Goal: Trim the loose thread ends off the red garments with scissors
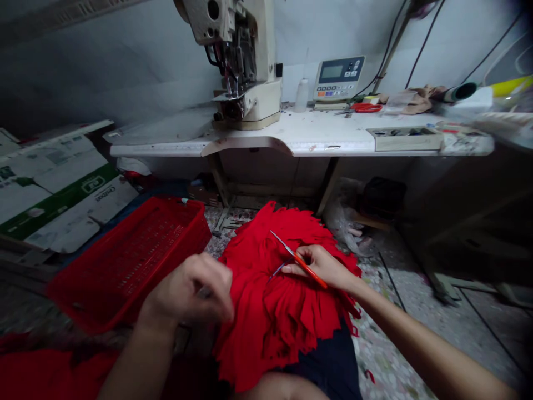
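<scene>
A bundle of red fabric pieces (254,316) lies fanned out over my lap, its many layers gathered near the middle. My right hand (312,264) rests over the bundle and grips scissors with orange-red handles (308,270), the metal blade pointing up and left. Beside the fingers, a thin bluish strip (277,270) crosses the gathered fabric; whether it is a tie or part of the tool I cannot tell. To the left of the bundle, my left hand (191,289) is raised with curled fingers, blurred by motion. Anything between them is not discernible.
A red plastic basket (166,266) stands on the floor at left. Ahead is a white table (308,130) with a sewing machine (258,105), a control panel (339,80) and red-handled scissors (366,108). More red fabric (50,372) lies at lower left.
</scene>
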### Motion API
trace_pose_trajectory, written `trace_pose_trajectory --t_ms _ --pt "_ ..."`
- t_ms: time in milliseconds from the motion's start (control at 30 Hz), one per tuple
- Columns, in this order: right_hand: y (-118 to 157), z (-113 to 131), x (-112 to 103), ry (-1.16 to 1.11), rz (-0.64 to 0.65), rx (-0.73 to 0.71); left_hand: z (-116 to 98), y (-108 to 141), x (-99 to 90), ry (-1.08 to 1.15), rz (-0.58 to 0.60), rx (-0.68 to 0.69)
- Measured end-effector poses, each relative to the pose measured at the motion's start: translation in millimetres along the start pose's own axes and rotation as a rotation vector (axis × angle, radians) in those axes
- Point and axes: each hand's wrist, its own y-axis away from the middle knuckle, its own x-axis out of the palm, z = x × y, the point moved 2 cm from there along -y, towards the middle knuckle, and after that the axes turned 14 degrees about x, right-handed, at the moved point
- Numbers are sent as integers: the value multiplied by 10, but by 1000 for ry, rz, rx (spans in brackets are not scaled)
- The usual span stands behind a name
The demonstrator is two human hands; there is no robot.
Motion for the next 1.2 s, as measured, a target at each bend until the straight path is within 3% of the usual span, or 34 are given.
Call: trace_pose_trajectory --t_ms 100,167,233,300,400,600,700,933,1100,1200 --pt "8 -7 10 -20 -12 10 266 -278 -98 -222 -283 -110" --pt "26 -8 17 -40 -33 17 527 -452 -129 -312 -373 -145" --pt "57 -12 22 -59 -57 20 776 -567 -132 -403 -395 -141" --pt "103 -24 22 -71 -67 28 974 -626 -111 -463 -346 -171" --pt "193 -65 4 -76 -81 51 1114 -652 -92 -412 -304 -210" --pt "308 -173 -66 -125 -97 71 1025 -617 -169 166 -541 -283" --pt "285 -141 -80 -156 -107 70 883 -614 -138 415 -578 -277" --pt "216 102 27 -242 -85 34 606 -657 -1 266 -441 -214" --pt "250 102 65 -241 -121 25 523 -590 19 276 -398 -197" --pt "291 143 24 -379 -91 43 440 -567 46 227 -396 -187"
